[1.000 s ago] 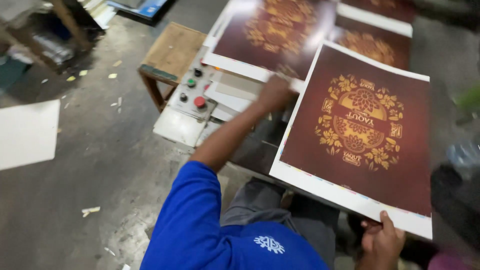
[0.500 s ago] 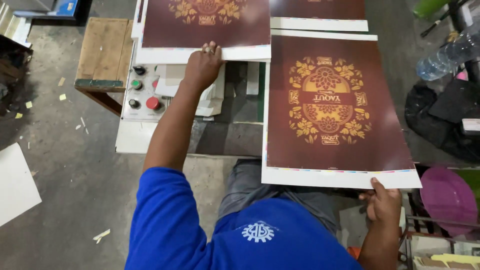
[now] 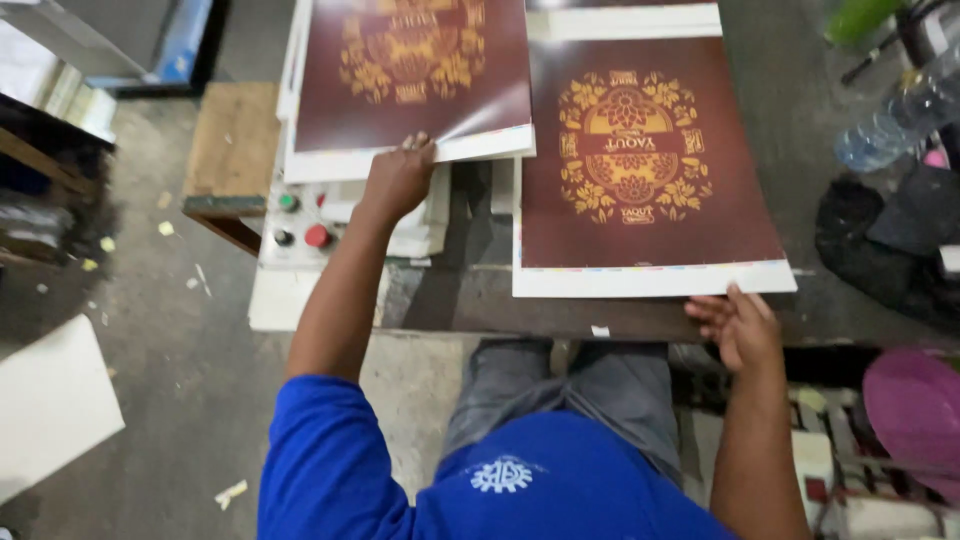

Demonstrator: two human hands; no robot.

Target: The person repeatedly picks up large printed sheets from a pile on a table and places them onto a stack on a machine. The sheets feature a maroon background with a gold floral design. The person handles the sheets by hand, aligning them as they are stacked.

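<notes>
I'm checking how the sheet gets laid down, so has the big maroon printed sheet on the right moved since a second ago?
Yes. The maroon sheet now lies flat and square beside the button panel, no longer tilted in the air.
</notes>
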